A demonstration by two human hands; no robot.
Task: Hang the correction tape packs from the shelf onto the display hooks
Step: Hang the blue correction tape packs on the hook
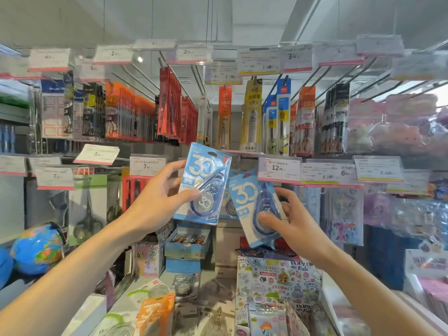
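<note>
A blue pack point(203, 184) is being held up by the left hand point(155, 204), the thumb pressing across its blister front and the fingers wrapping behind its left edge, so that its hang hole is being raised toward the middle row of hooks. A second blue pack point(254, 204), tilted to the left, is being gripped at its lower part by the right hand point(288, 221), with the thumb lying over the dispenser bubble. The two packs are being kept just beside each other, the second slightly lower and to the right. Behind them, further blue packs point(230, 207) are being glimpsed, apparently hanging already on a hook beneath the 12.90 price tag point(278, 169), though the hook itself is being hidden by the cards. Neither held pack is being judged as hung yet; both are being carried clear of the hooks. Lower down, on the shelf point(169, 280), an orange pack point(156, 314) and several pale green-trimmed packs point(143, 293) are lying loose. The task is therefore being judged as partly done: some packs seem placed, two are in hand, and more are waiting below.
</note>
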